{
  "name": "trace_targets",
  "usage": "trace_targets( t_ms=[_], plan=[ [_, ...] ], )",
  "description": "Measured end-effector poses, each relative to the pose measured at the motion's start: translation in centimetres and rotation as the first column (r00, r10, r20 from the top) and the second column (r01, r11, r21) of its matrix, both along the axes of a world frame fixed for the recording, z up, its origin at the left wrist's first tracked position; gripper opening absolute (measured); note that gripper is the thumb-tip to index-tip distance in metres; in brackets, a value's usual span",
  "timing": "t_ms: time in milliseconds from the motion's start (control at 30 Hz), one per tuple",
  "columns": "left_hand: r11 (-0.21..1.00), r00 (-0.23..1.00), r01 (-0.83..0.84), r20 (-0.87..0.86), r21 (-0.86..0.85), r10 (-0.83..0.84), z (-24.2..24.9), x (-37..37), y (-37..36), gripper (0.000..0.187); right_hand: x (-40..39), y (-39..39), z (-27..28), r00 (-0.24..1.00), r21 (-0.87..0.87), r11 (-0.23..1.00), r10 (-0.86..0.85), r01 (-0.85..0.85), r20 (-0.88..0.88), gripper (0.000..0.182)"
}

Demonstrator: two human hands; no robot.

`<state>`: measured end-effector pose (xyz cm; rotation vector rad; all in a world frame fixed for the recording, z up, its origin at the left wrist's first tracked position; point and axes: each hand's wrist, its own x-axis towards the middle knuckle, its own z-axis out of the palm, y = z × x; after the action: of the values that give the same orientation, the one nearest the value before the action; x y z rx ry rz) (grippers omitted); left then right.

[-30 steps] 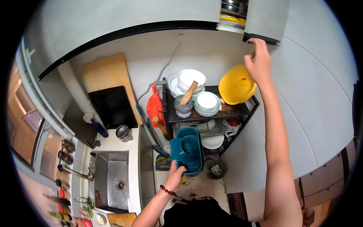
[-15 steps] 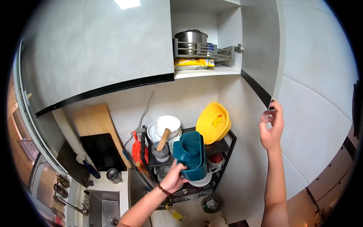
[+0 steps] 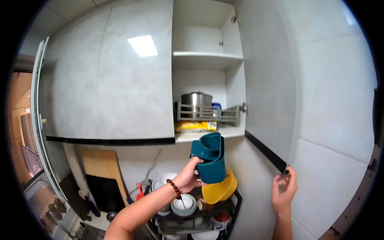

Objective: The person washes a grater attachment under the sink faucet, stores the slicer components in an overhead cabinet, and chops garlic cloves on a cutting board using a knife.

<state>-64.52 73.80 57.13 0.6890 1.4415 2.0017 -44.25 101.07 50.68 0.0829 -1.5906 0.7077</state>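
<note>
My left hand (image 3: 188, 176), with a beaded bracelet at its wrist, grips a teal plastic utensil holder (image 3: 212, 170) by its near side. The holder has a round compartment at the top and is raised just below the open wall cabinet (image 3: 234, 134). My right hand (image 3: 284, 194) has its fingers curled at the lower outer corner of the grey cabinet door (image 3: 266, 92), which stands swung out to the right. Inside the cabinet, a steel pot (image 3: 196, 99) sits in a grey rack (image 3: 208, 113), above a yellow packet (image 3: 195, 126).
Below stands a black shelf rack (image 3: 218, 207) with bowls (image 3: 183, 206) and a yellow basin (image 3: 218, 191). A wooden board (image 3: 100, 160) and a black board (image 3: 105, 192) lean on the wall at left. Closed cabinet doors (image 3: 108, 92) fill the upper left.
The view has tilted up, showing more of the cabinet. My left hand has lifted the utensil holder from over the shelf rack towards the cabinet. My right hand remains at the door's corner.
</note>
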Motion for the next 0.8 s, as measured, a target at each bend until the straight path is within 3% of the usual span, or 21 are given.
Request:
trace_targets(
  t_ms=[33,100,133,267,300,333,400,467,600,667,800],
  plan=[
    [0.999,0.998,-0.043,-0.053,-0.002,0.042,1.1,0.5,0.3,0.066,0.2,-0.8,0.4,0.999,0.015,1.000,-0.002,0.002,-0.034,0.054],
    [1.000,0.995,0.021,-0.101,-0.018,-0.022,2.8,0.0,0.6,0.068,0.6,-2.8,1.2,0.994,-0.129,0.991,0.032,-0.045,-0.102,0.055],
    [0.998,0.991,0.063,-0.116,-0.022,-0.065,3.5,-0.6,0.8,0.069,0.8,-2.9,1.3,0.991,-0.111,0.993,0.033,-0.048,-0.129,0.055],
    [0.997,0.980,0.069,-0.183,-0.031,-0.074,6.5,-1.1,2.3,0.075,1.1,-2.8,1.1,0.995,-0.157,0.987,-0.050,0.035,-0.090,0.067],
    [0.998,0.982,0.045,-0.183,-0.031,-0.050,7.4,-0.9,2.8,0.077,1.5,-3.8,1.8,0.934,-0.105,0.949,-0.311,0.296,-0.177,0.069],
    [0.999,0.983,0.023,-0.180,-0.030,-0.028,8.2,-0.8,3.3,0.079,1.4,-4.6,2.2,0.796,-0.080,0.837,-0.542,0.542,-0.270,0.072],
    [1.000,0.980,0.017,-0.197,-0.026,-0.021,9.7,-1.8,4.4,0.078,0.6,-6.0,2.6,0.881,0.039,0.942,-0.298,0.335,-0.368,0.077],
    [0.996,0.959,0.091,-0.270,-0.011,-0.090,11.4,-2.2,5.2,0.079,-2.9,-8.0,6.7,0.982,0.265,0.960,-0.044,0.093,-0.185,0.072],
    [0.995,0.950,0.090,-0.304,0.049,-0.071,14.9,-3.4,7.2,0.071,-11.9,-9.4,13.8,0.962,0.348,0.914,-0.256,0.208,0.094,0.104],
    [0.993,0.938,0.087,-0.343,0.084,-0.053,16.7,-4.3,7.2,0.070,-15.4,-8.5,15.7,0.950,0.384,0.881,-0.311,0.276,0.029,0.105],
    [0.999,0.927,0.035,-0.373,-0.030,-0.044,20.1,-6.1,7.2,0.074,-18.2,-7.9,18.4,0.949,0.386,0.884,-0.309,0.263,0.061,0.103]
  ],
)
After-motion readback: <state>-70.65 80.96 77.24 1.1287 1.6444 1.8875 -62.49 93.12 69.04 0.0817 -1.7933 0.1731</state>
